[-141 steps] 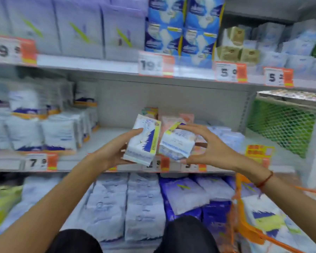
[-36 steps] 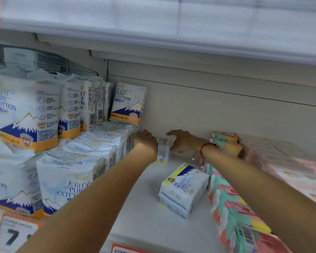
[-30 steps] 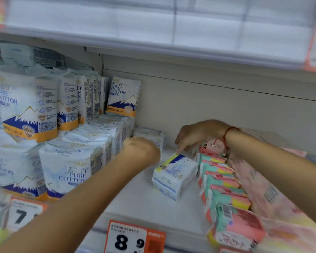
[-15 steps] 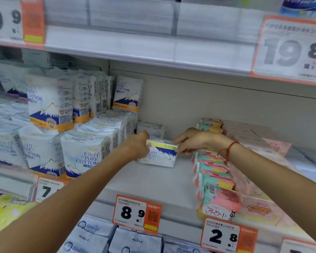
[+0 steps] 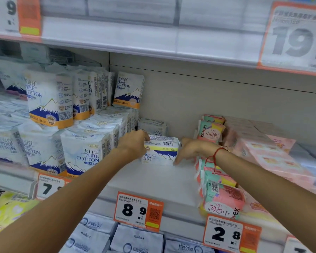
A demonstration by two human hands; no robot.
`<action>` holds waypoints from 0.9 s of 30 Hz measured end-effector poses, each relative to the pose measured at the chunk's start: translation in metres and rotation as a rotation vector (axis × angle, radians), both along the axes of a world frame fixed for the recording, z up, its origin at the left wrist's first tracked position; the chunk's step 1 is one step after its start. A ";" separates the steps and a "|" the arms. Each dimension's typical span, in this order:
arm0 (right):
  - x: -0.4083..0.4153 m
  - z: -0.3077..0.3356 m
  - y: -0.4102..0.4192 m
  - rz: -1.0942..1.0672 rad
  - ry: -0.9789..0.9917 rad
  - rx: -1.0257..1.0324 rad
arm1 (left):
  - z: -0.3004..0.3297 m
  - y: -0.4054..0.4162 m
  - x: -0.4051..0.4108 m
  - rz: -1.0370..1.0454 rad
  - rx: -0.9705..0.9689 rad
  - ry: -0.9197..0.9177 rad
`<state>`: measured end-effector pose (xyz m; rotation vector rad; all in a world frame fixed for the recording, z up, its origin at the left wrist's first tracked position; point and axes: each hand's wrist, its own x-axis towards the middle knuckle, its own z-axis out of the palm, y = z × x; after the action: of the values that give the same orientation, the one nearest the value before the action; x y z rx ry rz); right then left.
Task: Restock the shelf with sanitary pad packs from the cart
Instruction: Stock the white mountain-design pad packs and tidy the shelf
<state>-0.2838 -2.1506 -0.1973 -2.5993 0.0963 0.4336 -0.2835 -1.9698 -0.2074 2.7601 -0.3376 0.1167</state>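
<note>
I see both arms stretched forward onto the shelf point(image 5: 153, 181), meeting at one pack point(image 5: 161, 150) that lies toward the shelf's back, printed face forward and upside down, barcode on top. My left hand point(image 5: 133, 144) comes in from the lower left with the wrist bent slightly; its fingers curl over the pack's top left corner and grip that end. My right hand point(image 5: 190, 149) reaches in from the lower right, a red cord point(image 5: 214, 156) round its wrist; the palm lies against the pack's right end and the fingers point down to the shelf surface, fairly straight, pressing rather than wrapping. The pack rests on the shelf between the two hands.

Just behind it, against the back wall, lies a second pack point(image 5: 152, 126). To the left stand the tall cotton packs point(image 5: 82, 154), stacked two high, touching the left forearm's side. Along the right runs a row of pink packs point(image 5: 221, 196) to the front edge, close beside the right wrist. On the front edge hang the price tags 8.9 point(image 5: 138, 210) and 2.8 point(image 5: 231, 232).
</note>
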 end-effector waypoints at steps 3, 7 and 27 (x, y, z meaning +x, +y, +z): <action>0.007 -0.002 0.002 -0.072 -0.012 0.084 | 0.003 -0.004 0.002 0.011 -0.048 0.097; 0.007 0.017 -0.008 -0.123 -0.091 0.309 | 0.014 -0.011 -0.007 0.027 -0.285 0.334; -0.017 0.006 -0.003 0.259 -0.404 0.094 | 0.045 -0.014 -0.031 0.068 0.352 -0.013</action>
<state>-0.3009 -2.1533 -0.1915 -2.5584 -0.3918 -0.0073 -0.3143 -1.9835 -0.1622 3.1219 -0.2912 0.1000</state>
